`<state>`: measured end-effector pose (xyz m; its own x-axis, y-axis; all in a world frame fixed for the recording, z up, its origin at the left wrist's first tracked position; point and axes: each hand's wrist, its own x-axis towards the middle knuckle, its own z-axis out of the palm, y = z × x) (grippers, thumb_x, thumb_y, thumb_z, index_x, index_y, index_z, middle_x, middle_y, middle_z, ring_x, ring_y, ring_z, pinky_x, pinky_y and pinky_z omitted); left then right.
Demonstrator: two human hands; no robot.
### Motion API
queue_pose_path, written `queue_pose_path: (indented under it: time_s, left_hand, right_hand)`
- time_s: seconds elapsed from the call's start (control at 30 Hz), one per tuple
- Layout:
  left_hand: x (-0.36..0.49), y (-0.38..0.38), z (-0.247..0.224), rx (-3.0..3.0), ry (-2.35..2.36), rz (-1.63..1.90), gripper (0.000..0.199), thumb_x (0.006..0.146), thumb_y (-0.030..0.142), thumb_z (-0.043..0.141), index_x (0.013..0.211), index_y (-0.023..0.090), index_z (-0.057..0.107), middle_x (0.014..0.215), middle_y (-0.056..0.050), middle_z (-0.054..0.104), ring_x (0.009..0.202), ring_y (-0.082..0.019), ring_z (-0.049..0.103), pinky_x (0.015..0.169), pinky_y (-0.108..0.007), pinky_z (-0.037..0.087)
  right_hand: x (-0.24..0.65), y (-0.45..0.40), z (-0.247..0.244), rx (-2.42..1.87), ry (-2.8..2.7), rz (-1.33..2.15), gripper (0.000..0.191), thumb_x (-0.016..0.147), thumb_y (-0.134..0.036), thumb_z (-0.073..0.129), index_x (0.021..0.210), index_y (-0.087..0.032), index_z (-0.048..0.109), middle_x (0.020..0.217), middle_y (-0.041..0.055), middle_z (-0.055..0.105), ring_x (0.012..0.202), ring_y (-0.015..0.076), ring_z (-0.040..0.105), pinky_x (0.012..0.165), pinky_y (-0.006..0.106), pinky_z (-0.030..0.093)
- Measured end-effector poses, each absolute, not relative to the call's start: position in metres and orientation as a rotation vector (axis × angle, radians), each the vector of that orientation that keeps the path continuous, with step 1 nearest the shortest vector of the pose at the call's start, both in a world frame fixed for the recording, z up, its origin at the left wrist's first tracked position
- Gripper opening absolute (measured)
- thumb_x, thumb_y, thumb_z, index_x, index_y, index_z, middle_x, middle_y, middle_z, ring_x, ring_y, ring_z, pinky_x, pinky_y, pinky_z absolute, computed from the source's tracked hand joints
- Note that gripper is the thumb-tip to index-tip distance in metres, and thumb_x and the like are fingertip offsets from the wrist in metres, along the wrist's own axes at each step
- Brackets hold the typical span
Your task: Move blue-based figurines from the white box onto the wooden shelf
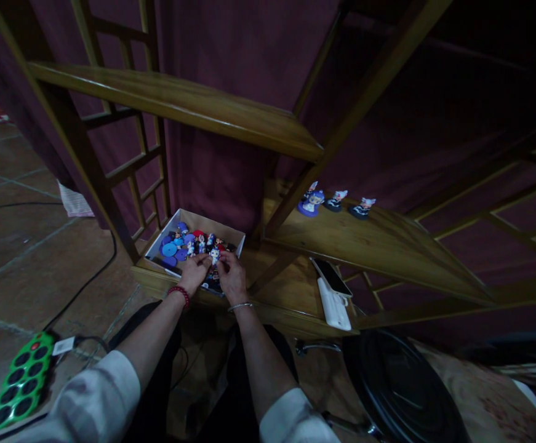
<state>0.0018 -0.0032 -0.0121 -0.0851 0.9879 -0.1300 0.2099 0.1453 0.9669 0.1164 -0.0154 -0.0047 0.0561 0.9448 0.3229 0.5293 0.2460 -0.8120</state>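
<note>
Over the front of an open cardboard box, my left hand and my right hand come together at a small white and purple figurine. Fingers of both hands are closed on its sides. Inside the box lie several more little figurines in blue, red and white. Round blue and purple bases fill its left part. My hands hide some of the contents near the front edge.
On the wooden shelf to the right stand several figurines on round bases. A phone and a white case-like object lie on the lower board. A green power strip is on the floor; a black stool stands right.
</note>
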Motion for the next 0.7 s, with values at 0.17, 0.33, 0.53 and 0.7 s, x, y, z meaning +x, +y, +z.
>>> queue_pose_path:
  time_s: [0.17,0.33,0.53,0.7]
  left_hand:
    - [0.002,-0.002,-0.012,1.183,1.515,1.016,0.03,0.069,0.033,0.049,0.086,0.012,0.063,0.068,-0.003,0.064,0.059,-0.013,0.056,0.056,-0.023,0.044]
    - [0.002,0.0,-0.017,1.215,1.578,0.965,0.033,0.07,0.028,0.049,0.096,0.011,0.062,0.074,-0.004,0.065,0.063,-0.014,0.057,0.059,-0.025,0.045]
    - [0.001,0.0,-0.018,1.266,1.584,0.964,0.03,0.07,0.024,0.05,0.094,0.015,0.064,0.077,-0.003,0.067,0.069,-0.016,0.059,0.069,-0.028,0.047]
    - [0.001,-0.001,-0.018,1.317,1.595,0.952,0.029,0.071,0.022,0.05,0.096,0.015,0.064,0.08,-0.004,0.067,0.076,-0.017,0.06,0.074,-0.029,0.046]
  right_hand:
    - [0.118,-0.013,-0.004,-1.44,-1.616,0.577,0.026,0.074,-0.017,0.047,0.098,-0.021,0.055,0.081,0.0003,0.062,0.075,0.0124,0.058,0.074,0.025,0.046]
    - [0.118,-0.009,-0.011,-1.475,-1.592,0.612,0.032,0.072,-0.015,0.047,0.103,-0.021,0.055,0.079,-0.0002,0.061,0.072,0.0119,0.058,0.072,0.024,0.047]
    - [0.118,-0.008,-0.013,-1.508,-1.612,0.63,0.034,0.072,-0.016,0.049,0.106,-0.021,0.055,0.078,0.0002,0.062,0.073,0.0127,0.059,0.073,0.026,0.047]
    - [0.118,-0.008,-0.015,-1.543,-1.611,0.602,0.036,0.072,-0.016,0.05,0.107,-0.023,0.055,0.081,0.0007,0.062,0.073,0.0131,0.059,0.073,0.027,0.047]
